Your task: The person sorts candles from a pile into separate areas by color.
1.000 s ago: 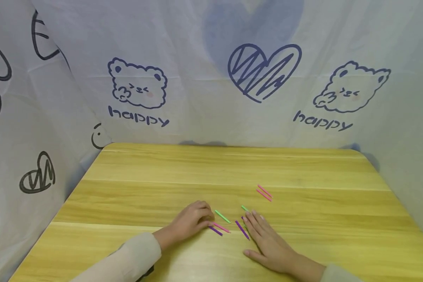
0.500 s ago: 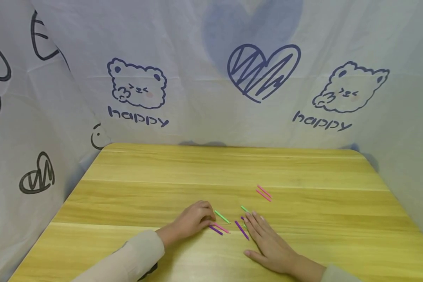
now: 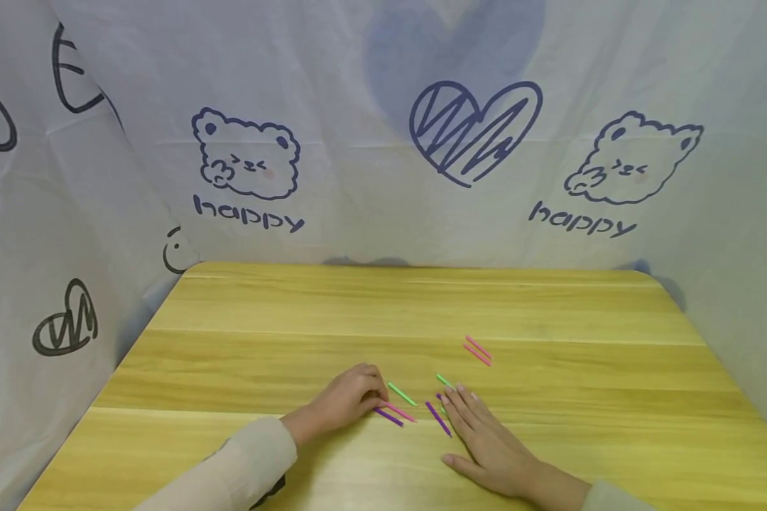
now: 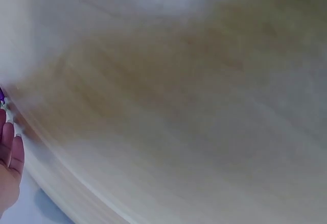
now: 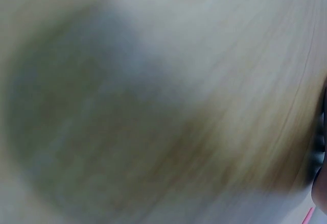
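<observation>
My left hand has its fingers curled, and thumb and fingertips pinch the near-left end of a thin pink stick. Just below that stick lies a purple stick, close to the thumb. A green stick rests slightly beyond, apart from the fingers. My right hand lies palm down with straight fingers on the table. Its fingertips partly cover a green stick and another purple stick's end. Left of the index finger is a whole purple stick.
Two pink sticks lie side by side farther back on the wooden table. White cloth with drawn hearts and bears hangs behind and at the sides. Both wrist views are mostly blurred tabletop.
The left thumb has shifted slightly, showing more of the purple stick near it. The pink stick at the left fingertips has barely moved. My right hand has stayed in place.
</observation>
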Demonstrator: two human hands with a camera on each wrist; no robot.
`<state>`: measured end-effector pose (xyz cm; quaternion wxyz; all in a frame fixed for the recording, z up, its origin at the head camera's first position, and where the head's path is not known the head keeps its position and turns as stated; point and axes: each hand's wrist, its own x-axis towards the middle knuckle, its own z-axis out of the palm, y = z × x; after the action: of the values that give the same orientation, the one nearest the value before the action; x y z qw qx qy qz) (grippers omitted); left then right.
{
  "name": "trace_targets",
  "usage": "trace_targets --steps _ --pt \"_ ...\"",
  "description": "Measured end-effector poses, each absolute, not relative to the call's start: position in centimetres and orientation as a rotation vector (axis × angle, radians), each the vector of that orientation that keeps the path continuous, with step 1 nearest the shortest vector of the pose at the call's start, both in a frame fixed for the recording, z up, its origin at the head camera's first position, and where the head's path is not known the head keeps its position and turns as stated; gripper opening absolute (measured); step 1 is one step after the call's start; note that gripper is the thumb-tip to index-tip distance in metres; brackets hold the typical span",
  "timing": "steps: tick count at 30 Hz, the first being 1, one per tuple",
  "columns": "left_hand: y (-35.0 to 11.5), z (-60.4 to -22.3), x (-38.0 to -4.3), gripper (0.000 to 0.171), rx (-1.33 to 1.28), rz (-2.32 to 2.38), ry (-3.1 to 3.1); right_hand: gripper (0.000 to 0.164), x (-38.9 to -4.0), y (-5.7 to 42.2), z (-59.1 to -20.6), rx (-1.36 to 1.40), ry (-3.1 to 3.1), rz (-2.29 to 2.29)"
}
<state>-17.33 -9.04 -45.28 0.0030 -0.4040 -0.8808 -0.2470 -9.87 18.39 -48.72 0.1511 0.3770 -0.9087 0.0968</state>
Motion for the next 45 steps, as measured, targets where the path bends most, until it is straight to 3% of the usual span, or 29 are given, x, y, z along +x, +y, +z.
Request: trace_targets --steps 45 --pt "-11.9 -45.6 -18.9 0.006 -1.070 -0.917 -2.871 0.070 -9.8 18.2 -48.6 1.093 -2.629 0.301"
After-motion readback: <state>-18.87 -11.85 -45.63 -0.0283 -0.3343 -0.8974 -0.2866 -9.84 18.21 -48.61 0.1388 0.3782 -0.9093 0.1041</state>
